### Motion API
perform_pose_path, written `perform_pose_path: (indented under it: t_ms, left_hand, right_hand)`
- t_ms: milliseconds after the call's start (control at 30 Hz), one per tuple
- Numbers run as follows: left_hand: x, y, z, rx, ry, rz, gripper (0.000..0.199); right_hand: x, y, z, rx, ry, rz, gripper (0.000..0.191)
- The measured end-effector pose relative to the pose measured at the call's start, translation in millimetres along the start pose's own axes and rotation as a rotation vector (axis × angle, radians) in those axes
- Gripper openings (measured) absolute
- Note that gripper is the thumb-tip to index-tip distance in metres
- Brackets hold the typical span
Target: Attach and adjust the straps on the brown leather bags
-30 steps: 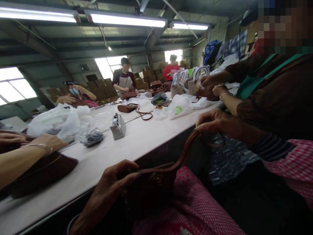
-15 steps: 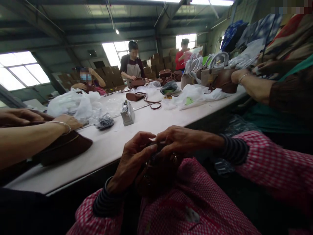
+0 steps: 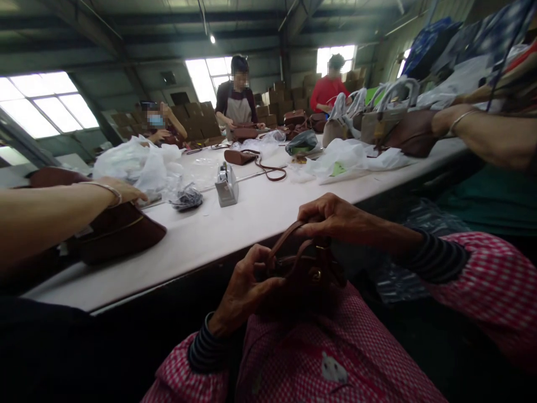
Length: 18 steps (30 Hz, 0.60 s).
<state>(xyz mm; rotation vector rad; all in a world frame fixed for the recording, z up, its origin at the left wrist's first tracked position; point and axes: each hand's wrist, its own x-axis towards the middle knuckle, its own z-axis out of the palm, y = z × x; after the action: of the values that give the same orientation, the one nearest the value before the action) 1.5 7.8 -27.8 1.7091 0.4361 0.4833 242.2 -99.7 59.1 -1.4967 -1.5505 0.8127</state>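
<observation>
Right now, the brown bag (image 3: pixel 300 288) sits on the person's lap, on top of a pink and white checked apron (image 3: pixel 352 341), just beside the table (image 3: pixel 260 215). The right hand (image 3: pixel 329 217) is mostly closed. Its thumb and curled fingers pinch the top of the brown handle (image 3: pixel 286 236). The left hand (image 3: pixel 247 286) is partly closed, with its fingers bent and its thumb out straight. It pinches the side of the bag near the low end of that handle. Some fingertips are hidden.

The bag has a shiny gold clasp (image 3: pixel 316 274) on it, and any marks there are too small to read. The apron has a little white animal picture (image 3: pixel 333 368) on it. On the table is a gray tape holder (image 3: pixel 227 189), and words on it cannot be read. A dark packet (image 3: pixel 187 198) lies near it. A small brown purse (image 3: pixel 239 157) with a long strap is farther back. At the left, a co-worker's hand (image 3: pixel 119 190) is over a big dark bag (image 3: pixel 126 235). At the right, another worker's hand (image 3: pixel 448 119) touches a rounded brown bag (image 3: pixel 415 133).
</observation>
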Motion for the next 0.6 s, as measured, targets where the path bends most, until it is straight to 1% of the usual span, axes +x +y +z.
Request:
perform_pose_path:
  t_ms: [67,100,167,200,233,267,300,367,400,433,500,600]
  left_hand:
    - [-1,2,-0.9,-0.055,-0.058,-0.007,0.027]
    - [-1,3,-1.6,-0.068,-0.061,-0.009,0.024]
    - [1,3,-2.7,-0.055,-0.004,0.005,0.021]
    - [3,2,-2.8,-0.046,0.039,0.021,0.021]
    - [4,3,-2.4,-0.049,0.077,0.035,0.021]
    - [6,3,-1.5,-0.067,0.106,0.042,0.021]
    - [7,5,-0.1,-0.094,0.121,0.040,0.021]
    - [7,10,3.9,-0.140,0.135,0.024,0.021]
    - [6,13,6.0,-0.143,0.142,0.022,0.021]
    - [5,16,7.6,-0.134,0.151,0.026,0.020]
    - [2,23,8.7,-0.100,0.171,0.049,0.019]
    - [0,33,3.3,-0.099,0.178,0.092,0.019]
  right_hand:
    - [-2,3,-2,-0.056,0.039,-0.011,0.023]
    - [-5,3,-2,-0.093,0.074,-0.020,0.022]
    - [-14,4,4,-0.196,0.182,-0.053,0.023]
    - [-20,5,10,-0.262,0.236,-0.079,0.022]
    - [-25,5,18,-0.336,0.261,-0.112,0.020]
    - [-30,7,27,-0.419,0.253,-0.145,0.018]
    - [-33,8,36,-0.508,0.207,-0.169,0.016]
    - [-34,12,54,-0.681,0.039,-0.175,0.022]
    - [-33,14,61,-0.761,-0.043,-0.155,0.026]
    - [-31,16,66,-0.833,-0.096,-0.130,0.029]
    - [-26,16,73,-0.935,-0.130,-0.092,0.028]
    - [-24,9,73,-0.994,-0.118,-0.067,0.024]
